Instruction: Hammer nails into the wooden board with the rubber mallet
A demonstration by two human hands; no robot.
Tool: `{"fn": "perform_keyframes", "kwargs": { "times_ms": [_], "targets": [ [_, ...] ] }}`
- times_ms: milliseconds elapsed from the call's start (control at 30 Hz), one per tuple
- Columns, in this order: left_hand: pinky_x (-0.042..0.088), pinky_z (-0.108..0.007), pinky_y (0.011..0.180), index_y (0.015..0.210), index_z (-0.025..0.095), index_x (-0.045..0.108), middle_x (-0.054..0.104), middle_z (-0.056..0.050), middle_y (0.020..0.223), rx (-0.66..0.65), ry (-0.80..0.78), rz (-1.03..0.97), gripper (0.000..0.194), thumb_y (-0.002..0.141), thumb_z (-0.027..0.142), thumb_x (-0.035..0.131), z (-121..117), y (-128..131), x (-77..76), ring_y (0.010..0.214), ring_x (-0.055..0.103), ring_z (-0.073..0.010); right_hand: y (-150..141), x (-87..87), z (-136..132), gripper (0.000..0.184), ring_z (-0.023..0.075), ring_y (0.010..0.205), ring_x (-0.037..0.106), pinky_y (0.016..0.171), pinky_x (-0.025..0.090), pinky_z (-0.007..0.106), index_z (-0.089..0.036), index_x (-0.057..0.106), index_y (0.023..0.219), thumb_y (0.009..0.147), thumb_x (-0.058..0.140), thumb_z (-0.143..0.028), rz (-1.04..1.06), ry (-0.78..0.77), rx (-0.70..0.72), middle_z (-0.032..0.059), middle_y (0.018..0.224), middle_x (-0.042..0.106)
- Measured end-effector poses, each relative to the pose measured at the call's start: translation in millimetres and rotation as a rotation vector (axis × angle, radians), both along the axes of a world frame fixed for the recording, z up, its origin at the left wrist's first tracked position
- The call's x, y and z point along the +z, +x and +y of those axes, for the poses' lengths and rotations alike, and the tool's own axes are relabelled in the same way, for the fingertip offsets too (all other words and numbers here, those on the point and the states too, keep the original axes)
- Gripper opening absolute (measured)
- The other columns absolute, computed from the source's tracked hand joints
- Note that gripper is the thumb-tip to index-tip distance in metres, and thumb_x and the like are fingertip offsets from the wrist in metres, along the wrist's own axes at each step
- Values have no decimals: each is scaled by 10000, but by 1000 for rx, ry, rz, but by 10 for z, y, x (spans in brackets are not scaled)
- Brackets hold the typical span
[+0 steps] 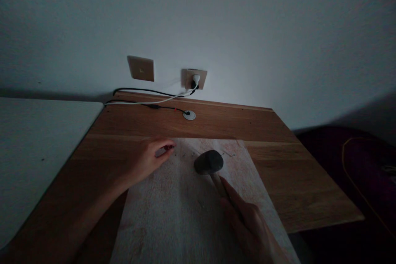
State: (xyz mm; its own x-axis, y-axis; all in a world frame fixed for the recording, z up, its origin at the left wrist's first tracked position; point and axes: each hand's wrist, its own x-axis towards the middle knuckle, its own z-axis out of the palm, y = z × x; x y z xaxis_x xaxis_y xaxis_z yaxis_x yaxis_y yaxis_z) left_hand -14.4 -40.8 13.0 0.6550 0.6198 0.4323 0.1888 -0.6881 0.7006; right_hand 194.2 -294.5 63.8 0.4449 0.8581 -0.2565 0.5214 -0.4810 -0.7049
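Dim light falls across a pale, plain wall (pixel 235 41), where we see a square beige wall plate (pixel 141 69) and, to its right, a beige socket plate (pixel 202 75) with a white plug (pixel 196 78) pushed into it. Below it, a slim white cable (pixel 154 102) and a black cable (pixel 148 90) run leftward above the back of a brown wooden surface (pixel 297 181), near a round, light-coloured cable grommet (pixel 192 116) set into the wood. Along the left edge we have a flat white panel (pixel 46 144).

On the surface lies a rectangular, whitish board with reddish-brown streaks (pixel 167 214), its far edge well short of the wall. Near that edge, small dark nail-like pieces (pixel 185 154) stand in a loose row.

Our right hand (pixel 250 222) is wrapped firmly round the handle of a mallet with a thick, rounded black head (pixel 208 162). That head is over the board, among the row — we cannot tell whether it touches anything. Our left hand (pixel 153 154) is at the board's far left corner, thumb and fingertips brought close — whether they pinch something, we cannot tell.
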Motion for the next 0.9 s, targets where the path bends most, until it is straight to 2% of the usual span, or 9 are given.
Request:
{"fn": "perform_keyframes", "kwargs": {
  "times_ms": [100,333,600,700,833,900],
  "targets": [
    [575,-318,866,1082,233,760,805,-17,1019,-12,10,23,143,1019,207,634,-18,-4,-14,920,758,-179,13,-14,-5,737,272,714,766,694,563,391,-79,532,1628,1080,406,-555,12,-29,17,56,791,814],
    [579,-306,815,1038,216,756,800,-26,971,-23,74,96,137,1007,174,630,-99,28,95,894,756,-188,16,-73,-19,745,262,678,751,657,579,371,-104,559,1617,1061,436,-584,11,1,-14,43,769,800],
    [584,-319,818,1028,210,764,782,-27,936,0,137,132,161,992,152,618,-90,14,124,869,742,-192,21,-61,-27,628,251,616,747,619,590,375,-181,630,1572,1090,448,-541,-43,55,15,17,702,794],
    [578,-308,796,1031,213,767,776,-26,930,-38,167,148,157,1001,151,627,-87,1,132,860,740,-187,14,-53,-26,644,245,597,734,620,584,371,-159,615,1583,1094,441,-542,-24,46,11,12,667,770],
    [573,-307,776,1025,203,767,771,-34,917,-46,243,160,148,1008,140,634,-89,1,126,854,736,-191,-9,-36,-16,692,248,655,749,649,574,370,-85,559,1611,1094,422,-524,1,28,13,49,758,804],
    [580,-317,792,1017,200,764,772,-36,919,-47,260,158,153,1011,130,629,-86,1,123,860,735,-194,-12,-25,-14,688,244,666,751,663,576,368,-87,560,1610,1096,419,-522,5,29,21,48,768,802]
  ]
}}
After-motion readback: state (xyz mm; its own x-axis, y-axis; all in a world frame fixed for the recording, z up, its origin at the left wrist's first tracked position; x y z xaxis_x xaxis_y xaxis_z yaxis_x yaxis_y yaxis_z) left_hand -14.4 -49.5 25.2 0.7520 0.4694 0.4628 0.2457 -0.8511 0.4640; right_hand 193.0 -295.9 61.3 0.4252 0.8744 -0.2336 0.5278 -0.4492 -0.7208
